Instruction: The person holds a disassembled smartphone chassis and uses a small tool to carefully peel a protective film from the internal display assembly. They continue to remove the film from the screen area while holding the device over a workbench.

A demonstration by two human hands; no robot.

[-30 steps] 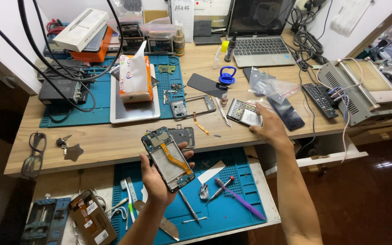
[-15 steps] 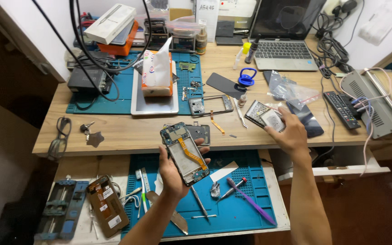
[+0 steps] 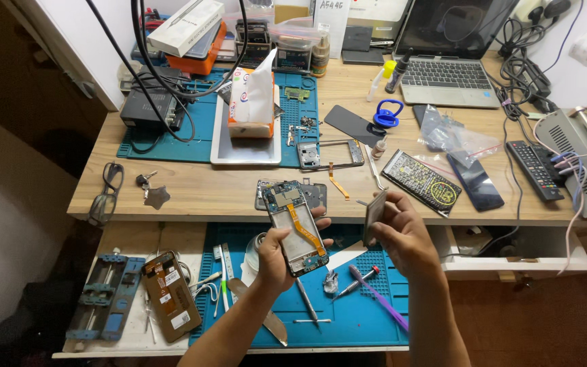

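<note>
While the opened phone (image 3: 296, 228) is cradled in the left hand (image 3: 276, 255), its back is turned up so the orange flex cable (image 3: 303, 228) and circuit boards can be seen; the fingers are curled around its edges from below. Just to its right, a thin dark flat part (image 3: 374, 216), probably a battery, is pinched edge-on between thumb and fingertips of the right hand (image 3: 402, 234), tilted near upright, apart from the phone. Both are held above the blue work mat (image 3: 361, 319), where a purple pry tool (image 3: 378, 304) and small screwdrivers (image 3: 354, 282) are laid within reach. Farther off on the wooden desk (image 3: 198, 190), a tissue box (image 3: 251, 102), a laptop (image 3: 450, 64) and a remote control (image 3: 535, 168) are kept.
</note>
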